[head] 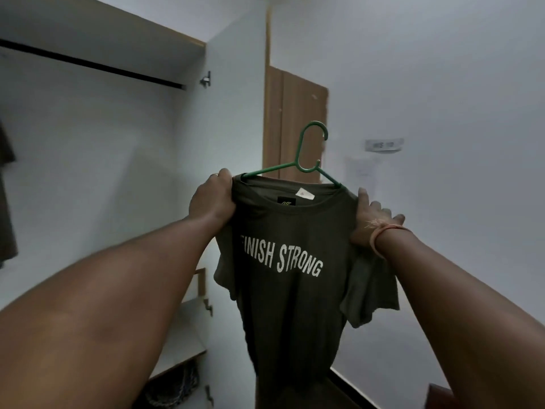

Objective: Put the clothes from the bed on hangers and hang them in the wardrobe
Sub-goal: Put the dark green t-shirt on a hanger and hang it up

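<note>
2 hands hold a soft olive T-shirt (295, 290) on a thin green plastic hanger (309, 154). Left hand (211, 199) fingers clamped on one shoulder, right hand (371, 219) fingers pinching the other. Print reads "FINISH STRONG".

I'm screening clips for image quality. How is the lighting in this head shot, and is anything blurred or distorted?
Head view: dim and flat, with no glare and only soft shadows inside the wardrobe; wide-angle lens bends the hanging rail and stretches both forearms; the T-shirt print reads sharply, while the wall label is too blurred to read and the dark garment at the left edge is smeared.
</note>
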`<state>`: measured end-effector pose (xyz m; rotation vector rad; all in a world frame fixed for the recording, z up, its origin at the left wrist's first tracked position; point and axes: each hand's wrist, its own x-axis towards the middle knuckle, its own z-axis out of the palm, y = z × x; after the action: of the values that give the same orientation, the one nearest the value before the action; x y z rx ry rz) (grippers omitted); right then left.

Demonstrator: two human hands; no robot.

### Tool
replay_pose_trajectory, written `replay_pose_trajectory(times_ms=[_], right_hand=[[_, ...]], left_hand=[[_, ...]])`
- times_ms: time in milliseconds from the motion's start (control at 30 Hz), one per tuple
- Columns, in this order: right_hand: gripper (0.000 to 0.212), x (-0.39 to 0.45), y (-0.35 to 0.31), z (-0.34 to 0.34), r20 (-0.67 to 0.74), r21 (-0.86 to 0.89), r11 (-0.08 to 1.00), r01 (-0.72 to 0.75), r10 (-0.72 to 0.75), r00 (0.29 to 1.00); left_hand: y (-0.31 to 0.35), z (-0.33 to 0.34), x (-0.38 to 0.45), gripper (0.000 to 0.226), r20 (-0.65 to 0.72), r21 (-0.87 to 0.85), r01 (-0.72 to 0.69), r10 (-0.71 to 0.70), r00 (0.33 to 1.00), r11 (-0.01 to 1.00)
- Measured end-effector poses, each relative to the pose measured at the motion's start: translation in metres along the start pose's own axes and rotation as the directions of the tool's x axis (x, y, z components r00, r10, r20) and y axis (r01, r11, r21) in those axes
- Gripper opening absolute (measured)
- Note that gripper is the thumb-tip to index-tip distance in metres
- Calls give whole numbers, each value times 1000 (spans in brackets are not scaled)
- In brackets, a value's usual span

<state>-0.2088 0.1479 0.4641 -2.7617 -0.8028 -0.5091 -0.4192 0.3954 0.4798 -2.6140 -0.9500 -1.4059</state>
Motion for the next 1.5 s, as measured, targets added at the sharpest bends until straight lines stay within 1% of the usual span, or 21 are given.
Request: replay_pose_trajectory(times_ms=[67,100,133,167,267,300,367,433,500,533,600,700,733,833,867,1000,1067,1233,1367,1433,1500], right_hand=[[111,12,-14,11,-34,50,998,37,-35,999],[108,17,-21,16,-67,85,994,61,-55,996],[99,22,-28,22,-106,123,988,88,-76,991],[85,27,-37,26,-150,155,981,113,-90,985],[31,40,-63,33,-246,211,957,200,-146,958],[18,44,-73,35,-259,218,946,238,-179,949],[9,52,-93,38,-255,242,931,275,-212,943],[6,60,-117,40,-248,298,908,294,-224,942],[5,68,-145,40,-249,342,884,319,-242,938],[5,70,-157,40,-244,356,876,325,-249,937],[9,75,-186,41,-248,376,859,348,-268,931],[11,85,-231,44,-235,407,832,377,-303,923],[12,89,-248,45,-233,417,822,388,-316,920],[15,101,-296,50,-240,433,802,413,-338,910],[16,104,-309,52,-246,434,798,419,-342,907],[22,127,-375,57,-250,442,778,447,-372,894],[25,137,-407,57,-239,440,770,461,-395,887],[32,169,-483,55,-257,454,746,488,-414,873],[24,199,-539,63,-261,506,700,503,-432,863],[18,216,-566,72,-257,549,664,507,-443,859],[17,234,-592,83,-253,581,632,513,-459,852]], left_hand=[[-11,-6,-1,9,-28,30,52,-51,998,998],[-15,-9,-2,9,-42,44,77,-75,996,996],[-20,-12,-3,9,-58,55,98,-95,994,994],[-26,-17,-4,10,-67,65,112,-108,992,991],[-46,-29,-7,13,-63,141,134,-127,990,981],[-55,-34,-8,16,-63,208,128,-117,991,970],[-72,-45,-9,28,-34,341,112,-107,994,933],[-92,-55,-10,50,45,423,110,-143,989,899],[-115,-67,-13,73,147,447,122,-208,967,886],[-126,-71,-14,82,198,422,137,-239,951,896],[-151,-81,-13,91,269,313,179,-267,925,933],[-184,-94,-10,89,287,110,310,-329,900,944],[-197,-98,-6,86,259,104,315,-331,907,943],[-237,-105,10,86,151,247,238,-280,948,939],[-249,-106,17,83,118,278,231,-272,955,932],[-301,-109,45,42,-59,404,230,-226,972,885],[-322,-111,59,34,-100,454,241,-220,970,858],[-379,-121,100,36,-158,519,284,-236,959,806],[-420,-122,128,39,-195,552,321,-256,947,769],[-439,-117,142,36,-223,553,342,-261,939,759],[-458,-109,154,31,-265,553,361,-252,931,751]])
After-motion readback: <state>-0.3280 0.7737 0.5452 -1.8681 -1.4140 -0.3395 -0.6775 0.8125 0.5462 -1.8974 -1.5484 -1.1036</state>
